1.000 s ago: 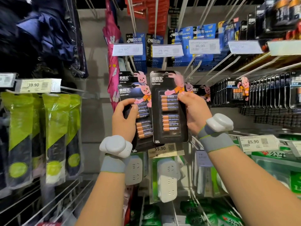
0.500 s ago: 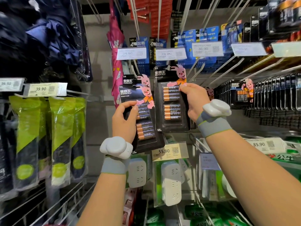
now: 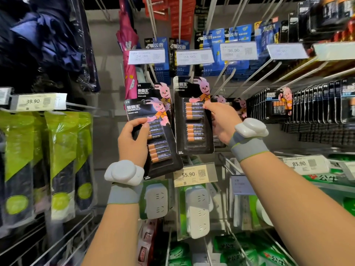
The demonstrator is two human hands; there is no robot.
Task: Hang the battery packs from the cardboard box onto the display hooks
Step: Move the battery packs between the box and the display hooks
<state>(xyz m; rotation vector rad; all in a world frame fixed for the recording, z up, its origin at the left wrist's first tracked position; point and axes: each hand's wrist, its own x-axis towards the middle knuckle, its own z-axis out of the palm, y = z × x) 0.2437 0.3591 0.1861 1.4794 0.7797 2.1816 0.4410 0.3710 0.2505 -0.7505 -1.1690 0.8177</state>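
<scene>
Duracell battery packs in hand: three. My left hand [image 3: 132, 140] grips two, one over the other. The front pack [image 3: 159, 148] is tilted with its foot swung right, and only the top of the rear pack [image 3: 147, 91] shows above it. My thumb lies across the front blister, fingers curled behind the left edge.

My right hand [image 3: 223, 124] pinches the third pack [image 3: 193, 116] by its right edge, thumb on the face, fingers behind. This pack is upright and raised higher than the other two. It carries eight cells in two groups of four. Its top sits at a display hook [image 3: 191, 74]; whether the prong passes through the hang hole I cannot tell.

Hung stock: two packs [image 3: 241, 104] partly visible just behind my right hand, and one long row of packs [image 3: 278, 102] further right, too blurred to count.

Price tags read: two at 24.90 [image 3: 147, 56], one at 36.90 [image 3: 238, 51], one at 55.90 [image 3: 194, 174], one at 85.90 [image 3: 305, 164], one at 39.90 [image 3: 38, 101].

White power strips [image 3: 197, 210]: two, below the packs.

Wristbands [image 3: 124, 195]: two, each bearing a white device.
</scene>
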